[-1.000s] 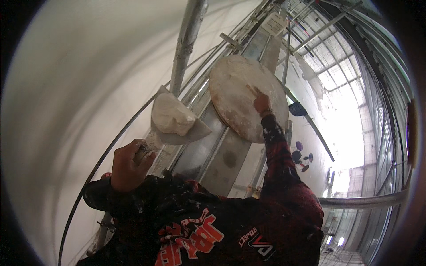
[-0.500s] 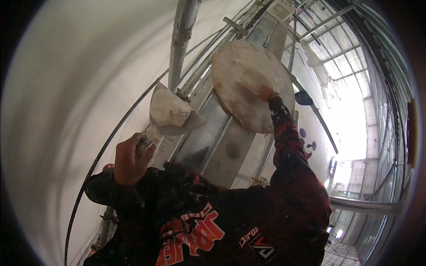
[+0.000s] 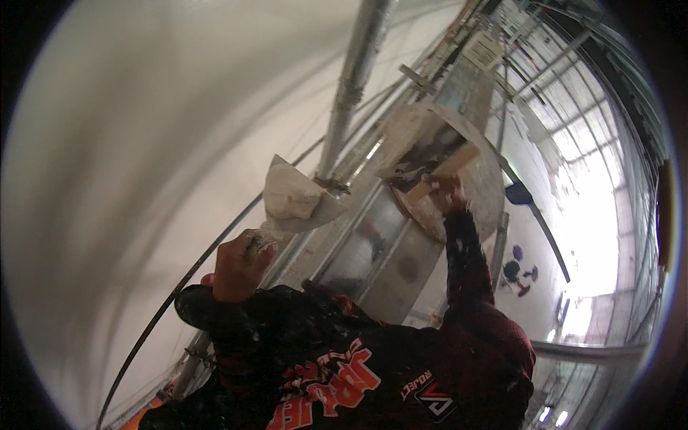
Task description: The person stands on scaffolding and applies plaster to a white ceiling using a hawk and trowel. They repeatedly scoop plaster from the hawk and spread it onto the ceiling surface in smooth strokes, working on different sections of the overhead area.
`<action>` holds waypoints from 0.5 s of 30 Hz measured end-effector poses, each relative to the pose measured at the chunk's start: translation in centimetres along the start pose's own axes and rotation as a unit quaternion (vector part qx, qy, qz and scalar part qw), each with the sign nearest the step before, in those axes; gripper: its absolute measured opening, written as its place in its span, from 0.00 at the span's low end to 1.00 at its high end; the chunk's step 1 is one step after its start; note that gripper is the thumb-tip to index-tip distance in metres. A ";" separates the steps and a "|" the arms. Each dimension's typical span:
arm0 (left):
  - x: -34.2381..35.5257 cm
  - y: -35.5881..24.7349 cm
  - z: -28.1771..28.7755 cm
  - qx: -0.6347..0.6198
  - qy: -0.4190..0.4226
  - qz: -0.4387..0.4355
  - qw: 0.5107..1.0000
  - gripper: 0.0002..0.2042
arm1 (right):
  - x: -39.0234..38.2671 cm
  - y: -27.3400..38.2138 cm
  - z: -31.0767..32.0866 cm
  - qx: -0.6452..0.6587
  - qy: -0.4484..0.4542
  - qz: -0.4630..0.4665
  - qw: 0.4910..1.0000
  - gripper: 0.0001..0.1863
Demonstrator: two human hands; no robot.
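My left hand is closed round the plaster-smeared handle of a trowel. A lump of white plaster rides on its pale, pointed blade. My right hand grips a rectangular flat trowel, tilted so that its dark metal face, streaked with plaster, shows beside a pale, wood-coloured edge. Behind that trowel lies a large round board coated with plaster; the tool and my hand hide part of it. Some of my right fingers are hidden.
An upright scaffold pole rises beyond the loaded trowel. Metal planks run under the round board. A black hose or cable curves past my left arm along a pale wall. A horizontal pipe crosses at the right.
My right hand has turned the flat trowel up from the round board, so its dark face now shows. The left hand still holds the plaster-loaded trowel. The whole view has shifted.
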State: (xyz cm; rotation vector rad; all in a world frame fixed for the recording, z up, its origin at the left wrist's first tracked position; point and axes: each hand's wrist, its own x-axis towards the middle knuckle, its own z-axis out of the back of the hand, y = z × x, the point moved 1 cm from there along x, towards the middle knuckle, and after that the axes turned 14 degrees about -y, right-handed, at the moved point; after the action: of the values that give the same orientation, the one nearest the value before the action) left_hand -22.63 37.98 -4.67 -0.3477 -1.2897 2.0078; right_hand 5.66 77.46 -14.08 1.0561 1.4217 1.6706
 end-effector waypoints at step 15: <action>-2.8 -5.1 6.5 0.069 -0.163 0.007 0.984 0.15 | -5.1 15.5 -26.0 0.280 0.327 0.421 0.798 0.23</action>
State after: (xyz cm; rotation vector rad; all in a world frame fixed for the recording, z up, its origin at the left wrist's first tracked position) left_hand -22.14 32.84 2.42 0.0413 -1.3324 2.2164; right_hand -15.63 59.43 -1.34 1.7176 2.1765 2.4884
